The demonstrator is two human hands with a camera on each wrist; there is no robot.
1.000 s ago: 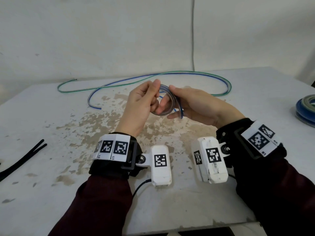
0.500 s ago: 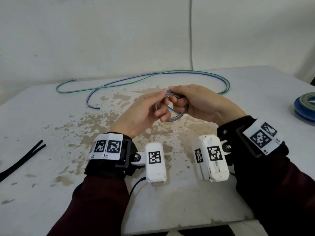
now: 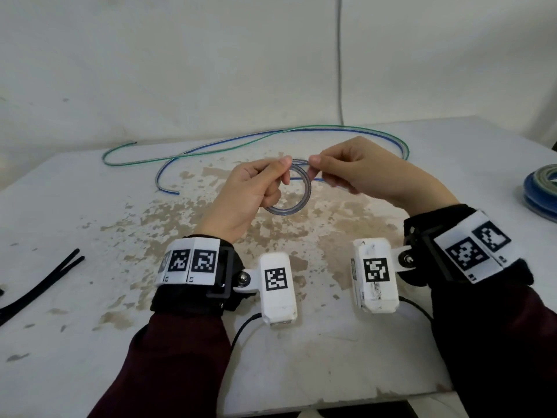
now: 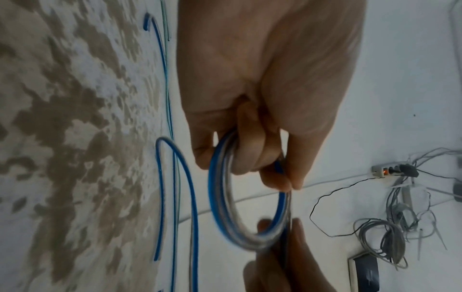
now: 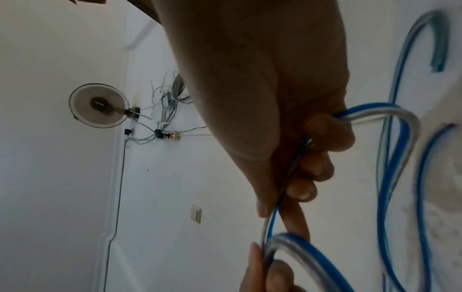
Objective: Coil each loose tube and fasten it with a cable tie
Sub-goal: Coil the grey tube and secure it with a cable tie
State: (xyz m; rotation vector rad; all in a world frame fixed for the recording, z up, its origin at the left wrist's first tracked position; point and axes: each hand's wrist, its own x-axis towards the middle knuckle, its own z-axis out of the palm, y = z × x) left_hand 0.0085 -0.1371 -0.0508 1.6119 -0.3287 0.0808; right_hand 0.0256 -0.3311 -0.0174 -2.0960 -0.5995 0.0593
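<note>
The blue-striped tube coil is gripped by the left hand; its tail is pinched by the right hand. Winding is under way; another loop is needed next.

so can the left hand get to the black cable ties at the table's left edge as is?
Probably not yet: the left hand grips the coiled blue-striped clear tube. The path to the black cable ties looks unobstructed.

Both hands raised (fingertips nearly meeting): left, right, fingers pinched.
</note>
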